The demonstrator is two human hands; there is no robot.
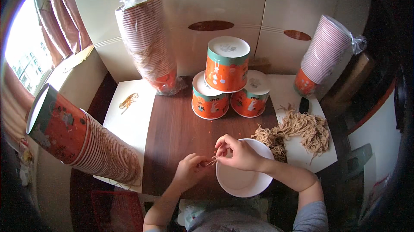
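Observation:
My left hand (pixel 192 169) and my right hand (pixel 236 154) meet over the table's front, fingers pinched together. Between their fingertips runs a short piece of tan string (pixel 211 162), which both seem to grip; its ends are too small to follow. Below my right hand and wrist a round paper tub (pixel 257 185) lies open, its white inside showing. Close to the tub's right, a loose heap of tan string (pixel 305 130) spreads across the tabletop.
Three orange-and-green paper tubs (pixel 227 70) stand upside down in a pyramid. Tall nested stacks rise at back left (pixel 144 37), back right (pixel 325 50) and left (pixel 108 145). Yellowish rubber bands (pixel 128 101) lie on the white left panel. A black object (pixel 304 105) sits by the heap.

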